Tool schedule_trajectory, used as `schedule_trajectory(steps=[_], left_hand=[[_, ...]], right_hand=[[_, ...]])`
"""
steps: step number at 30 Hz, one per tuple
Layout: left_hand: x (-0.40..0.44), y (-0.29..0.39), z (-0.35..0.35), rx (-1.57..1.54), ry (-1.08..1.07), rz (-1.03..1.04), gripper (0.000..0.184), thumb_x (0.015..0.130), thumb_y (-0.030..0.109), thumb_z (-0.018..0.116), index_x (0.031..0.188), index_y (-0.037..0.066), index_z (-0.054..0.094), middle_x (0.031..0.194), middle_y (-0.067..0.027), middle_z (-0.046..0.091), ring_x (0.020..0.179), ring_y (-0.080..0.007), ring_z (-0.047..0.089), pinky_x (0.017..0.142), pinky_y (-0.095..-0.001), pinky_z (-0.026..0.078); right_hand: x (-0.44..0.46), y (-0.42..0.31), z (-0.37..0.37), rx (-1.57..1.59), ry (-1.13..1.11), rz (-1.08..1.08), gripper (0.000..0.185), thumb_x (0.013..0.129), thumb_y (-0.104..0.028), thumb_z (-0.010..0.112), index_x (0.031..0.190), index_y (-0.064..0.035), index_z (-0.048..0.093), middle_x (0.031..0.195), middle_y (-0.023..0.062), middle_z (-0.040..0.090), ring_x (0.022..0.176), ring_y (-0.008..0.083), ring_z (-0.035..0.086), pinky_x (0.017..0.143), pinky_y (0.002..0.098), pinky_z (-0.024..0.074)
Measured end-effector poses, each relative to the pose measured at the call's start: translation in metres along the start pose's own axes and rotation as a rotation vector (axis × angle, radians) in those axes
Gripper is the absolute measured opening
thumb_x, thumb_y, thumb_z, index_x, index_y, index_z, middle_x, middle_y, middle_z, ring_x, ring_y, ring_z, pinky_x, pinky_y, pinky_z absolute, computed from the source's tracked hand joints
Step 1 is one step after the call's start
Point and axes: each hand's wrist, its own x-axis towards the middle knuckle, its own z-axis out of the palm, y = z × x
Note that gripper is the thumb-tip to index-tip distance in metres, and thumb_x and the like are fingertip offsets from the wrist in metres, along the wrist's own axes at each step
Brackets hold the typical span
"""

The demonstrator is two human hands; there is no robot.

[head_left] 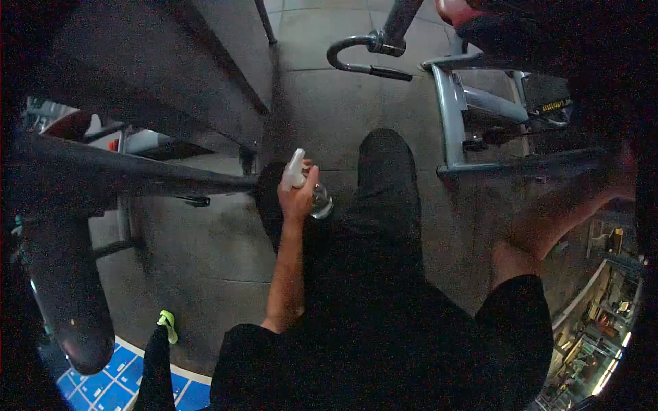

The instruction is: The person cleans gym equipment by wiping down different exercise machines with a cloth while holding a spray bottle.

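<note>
Gripping the bottle [321, 203] round its neck near the left knee [269, 186], the left hand [299, 197] is curled closed; a steady wrist should help control the nozzle [296, 168]. Shadow obscures the right hand; its grip I cannot tell.

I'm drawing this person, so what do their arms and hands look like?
Short black sleeves leave both forearms bare. The left hand has no glove, and nothing shows on its wrist. The right hand is out of sight.

I look down and ahead from the head of a person [391, 335], close over the legs [387, 171].
</note>
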Motion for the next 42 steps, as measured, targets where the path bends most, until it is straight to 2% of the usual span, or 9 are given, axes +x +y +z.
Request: schedule_trajectory(steps=[8, 15, 17, 21, 28, 31, 33, 36, 42], left_hand=[[-0.022, -0.013, -0.033, 0.046, -0.019, -0.02, 0.033, 0.092, 0.014, 0.074, 0.121, 0.002, 0.064, 0.104, -0.0048, 0.068, 0.091, -0.013, 0.065, 0.079, -0.0302, 0.054], [-0.041, 0.018, -0.068, 0.204, 0.0, 0.071, 0.034, 0.092, 0.013, 0.073, 0.122, 0.001, 0.064, 0.106, -0.0069, 0.068, 0.093, -0.0151, 0.066, 0.08, -0.0321, 0.054], [-0.053, 0.014, -0.077, 0.228, 0.046, 0.112, 0.035, 0.092, 0.013, 0.073, 0.123, 0.001, 0.063, 0.107, -0.0073, 0.069, 0.094, -0.0158, 0.066, 0.081, -0.0327, 0.054], [-0.074, 0.01, -0.084, 0.1, 0.12, 0.049, 0.037, 0.092, 0.013, 0.074, 0.124, 0.0, 0.063, 0.108, -0.0087, 0.069, 0.094, -0.0168, 0.067, 0.08, -0.0323, 0.054], [-0.081, 0.024, -0.07, -0.009, 0.147, -0.007, 0.028, 0.093, 0.014, 0.074, 0.116, 0.0, 0.066, 0.101, -0.0057, 0.069, 0.089, -0.0136, 0.065, 0.078, -0.0287, 0.052], [-0.078, 0.016, -0.069, 0.015, 0.083, 0.022, 0.027, 0.093, 0.016, 0.075, 0.114, 0.001, 0.067, 0.098, -0.0031, 0.068, 0.086, -0.0115, 0.063, 0.077, -0.0274, 0.051], [-0.077, 0.025, -0.071, 0.008, 0.048, 0.016, 0.026, 0.093, 0.016, 0.075, 0.113, 0.002, 0.067, 0.097, -0.002, 0.068, 0.085, -0.0107, 0.063, 0.076, -0.027, 0.051], [-0.083, 0.048, -0.07, 0.172, 0.036, -0.037, 0.025, 0.093, 0.017, 0.075, 0.112, 0.002, 0.067, 0.097, -0.0022, 0.068, 0.086, -0.0103, 0.063, 0.076, -0.0267, 0.05], [-0.088, 0.033, -0.069, -0.001, 0.106, -0.1, 0.026, 0.093, 0.018, 0.075, 0.112, 0.003, 0.068, 0.095, -0.0018, 0.068, 0.086, -0.0102, 0.063, 0.076, -0.0263, 0.05]], right_hand=[[-0.181, -0.202, 0.026, 0.724, -0.104, 0.376, 0.062, 0.088, -0.03, 0.073, 0.136, 0.001, 0.05, 0.132, 0.0188, 0.056, 0.128, 0.0314, 0.049, 0.105, 0.0461, 0.0401], [-0.244, -0.364, 0.175, 0.671, -0.414, -0.475, 0.052, 0.085, -0.027, 0.065, 0.129, -0.0013, 0.057, 0.126, 0.0241, 0.057, 0.126, 0.0355, 0.051, 0.103, 0.0496, 0.0395], [-0.237, -0.385, 0.186, 0.526, -0.782, -0.57, 0.027, 0.09, -0.023, 0.055, 0.108, -0.0037, 0.062, 0.109, 0.0197, 0.067, 0.109, 0.0314, 0.062, 0.092, 0.0436, 0.0462], [-0.23, -0.399, 0.216, 0.56, -0.77, -0.706, 0.023, 0.089, -0.027, 0.062, 0.082, -0.0052, 0.065, 0.077, 0.0146, 0.069, 0.076, 0.0285, 0.069, 0.069, 0.0391, 0.0517], [-0.195, -0.434, 0.202, 0.539, -1.29, -1.067, 0.037, 0.08, -0.049, 0.077, 0.09, -0.0136, 0.079, 0.091, 0.008, 0.075, 0.091, 0.0272, 0.072, 0.077, 0.0396, 0.0556], [-0.21, -0.484, 0.171, -0.104, -1.502, -1.299, 0.031, 0.078, -0.038, 0.081, 0.1, -0.0155, 0.079, 0.1, 0.0054, 0.076, 0.092, 0.0264, 0.073, 0.081, 0.0449, 0.0558], [-0.286, -0.522, 0.205, -0.758, -1.408, -1.766, 0.021, 0.077, -0.022, 0.079, 0.097, -0.0158, 0.079, 0.092, 0.0, 0.073, 0.084, 0.0239, 0.071, 0.07, 0.0484, 0.0548], [-0.339, -0.522, 0.225, -0.481, -1.033, -1.435, 0.018, 0.075, -0.016, 0.078, 0.093, -0.015, 0.078, 0.083, -0.0016, 0.07, 0.076, 0.0196, 0.068, 0.065, 0.0431, 0.0532], [-0.327, -0.462, 0.205, -0.889, -0.332, -1.798, 0.005, 0.076, -0.014, 0.072, 0.074, -0.0186, 0.07, 0.069, -0.0028, 0.059, 0.063, 0.0168, 0.058, 0.058, 0.0399, 0.0467]])
